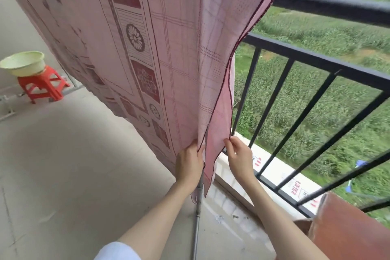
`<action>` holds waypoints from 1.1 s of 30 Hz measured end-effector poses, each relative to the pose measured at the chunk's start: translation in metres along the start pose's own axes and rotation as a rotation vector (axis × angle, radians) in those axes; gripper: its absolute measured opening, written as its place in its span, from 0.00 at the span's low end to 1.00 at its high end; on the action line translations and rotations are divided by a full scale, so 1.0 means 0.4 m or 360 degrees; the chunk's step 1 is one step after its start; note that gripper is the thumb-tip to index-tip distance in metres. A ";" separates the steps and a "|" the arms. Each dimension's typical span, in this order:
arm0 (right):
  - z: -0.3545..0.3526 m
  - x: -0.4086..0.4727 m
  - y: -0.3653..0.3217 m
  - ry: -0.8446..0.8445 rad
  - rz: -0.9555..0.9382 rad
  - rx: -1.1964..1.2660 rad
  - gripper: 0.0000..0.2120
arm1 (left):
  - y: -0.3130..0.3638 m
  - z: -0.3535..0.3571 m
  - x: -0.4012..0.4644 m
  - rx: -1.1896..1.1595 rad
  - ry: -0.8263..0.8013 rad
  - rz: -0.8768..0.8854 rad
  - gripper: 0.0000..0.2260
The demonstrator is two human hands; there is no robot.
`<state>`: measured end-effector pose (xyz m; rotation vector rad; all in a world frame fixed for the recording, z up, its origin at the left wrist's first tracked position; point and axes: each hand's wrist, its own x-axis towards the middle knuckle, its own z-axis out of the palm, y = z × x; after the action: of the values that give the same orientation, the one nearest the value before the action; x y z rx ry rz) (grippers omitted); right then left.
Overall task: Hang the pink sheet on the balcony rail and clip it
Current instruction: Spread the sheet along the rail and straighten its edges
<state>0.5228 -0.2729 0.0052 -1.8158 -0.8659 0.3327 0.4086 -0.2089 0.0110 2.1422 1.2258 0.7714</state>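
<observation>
Beyond the black metal balcony rail (329, 9) lay green fields. We had the pink patterned cotton sheet (168, 53) already draped over it; our left hand (188, 165) and right hand (239, 154) pinched its hanging edges with closed fingers. No clip showed, so clipping remained.

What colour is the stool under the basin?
The stool is red-orange, seen in the head view, left side.

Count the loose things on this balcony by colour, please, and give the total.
Pink: 1, the sheet, held by the left hand and the right hand
Red: 1, the stool
Green: 1, the basin on the stool
Total: 3
</observation>
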 end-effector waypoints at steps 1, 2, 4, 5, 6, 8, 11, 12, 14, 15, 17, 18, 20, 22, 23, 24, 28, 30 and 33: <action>0.005 0.000 -0.004 0.0013 0.0000 0.0005 0.13 | -0.005 0.002 0.005 0.0025 -0.0005 0.0014 0.11; 0.010 0.000 -0.009 0.0029 0.0001 -0.0004 0.14 | -0.011 0.003 0.007 0.0049 -0.0016 0.0027 0.11; 0.019 -0.003 -0.015 0.0037 0.0023 -0.0049 0.11 | -0.021 0.005 0.008 0.0081 -0.0059 0.0058 0.11; 0.025 -0.007 -0.013 0.0005 0.0070 -0.0089 0.09 | -0.030 0.006 0.005 0.0079 -0.0113 0.0059 0.12; 0.032 -0.014 -0.007 -0.0064 0.0151 -0.0157 0.07 | -0.042 0.007 0.002 0.0055 -0.0195 0.0054 0.12; 0.046 -0.036 0.010 -0.0298 0.0350 -0.0418 0.08 | -0.082 0.002 -0.006 -0.0036 -0.0393 0.0095 0.13; 0.065 -0.095 0.037 -0.0828 0.0410 -0.0896 0.15 | -0.162 -0.034 -0.023 -0.0074 -0.0656 0.0145 0.19; 0.075 -0.120 0.037 -0.0990 0.0381 -0.0994 0.16 | -0.192 -0.053 -0.028 -0.0015 -0.0685 0.0155 0.21; 0.114 -0.155 0.019 -0.1231 0.0312 -0.0979 0.17 | -0.258 -0.094 -0.027 0.0157 -0.0662 0.0237 0.22; 0.145 -0.162 -0.003 -0.1316 0.0273 -0.0910 0.17 | -0.293 -0.118 -0.019 0.0228 -0.0646 0.0279 0.22; 0.231 -0.147 -0.068 -0.1361 0.0210 -0.0803 0.19 | -0.362 -0.170 0.016 0.0319 -0.0592 0.0262 0.23; 0.282 -0.129 -0.103 -0.1336 0.0178 -0.0786 0.19 | -0.396 -0.202 0.039 0.0338 -0.0535 0.0238 0.25; 0.393 -0.085 -0.171 -0.1250 0.0090 -0.0737 0.21 | -0.460 -0.285 0.091 0.0393 -0.0427 0.0170 0.25; 0.518 -0.045 -0.236 -0.1181 -0.0021 -0.0672 0.24 | -0.548 -0.380 0.137 0.0406 -0.0361 0.0059 0.23; 0.583 -0.030 -0.271 -0.1164 -0.0057 -0.0610 0.25 | -0.596 -0.436 0.157 0.0404 -0.0338 -0.0010 0.23; 0.651 -0.018 -0.305 -0.1172 -0.0062 -0.0532 0.26 | -0.648 -0.497 0.174 0.0408 -0.0334 -0.0096 0.23; 0.937 0.038 -0.470 -0.1229 -0.0279 -0.0612 0.28 | -0.862 -0.755 0.248 0.0377 -0.0230 -0.0342 0.35; 1.069 0.064 -0.551 -0.1253 -0.0418 -0.0640 0.29 | -0.962 -0.872 0.285 0.0418 -0.0072 -0.0401 0.39; 1.231 0.075 -0.637 -0.1336 -0.0548 -0.0637 0.29 | -1.080 -1.007 0.317 0.0485 0.0015 -0.0463 0.39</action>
<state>0.1504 0.1382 0.0352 -1.8303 -1.9119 0.7632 -0.0688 0.1613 0.0115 2.1206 1.7048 0.4944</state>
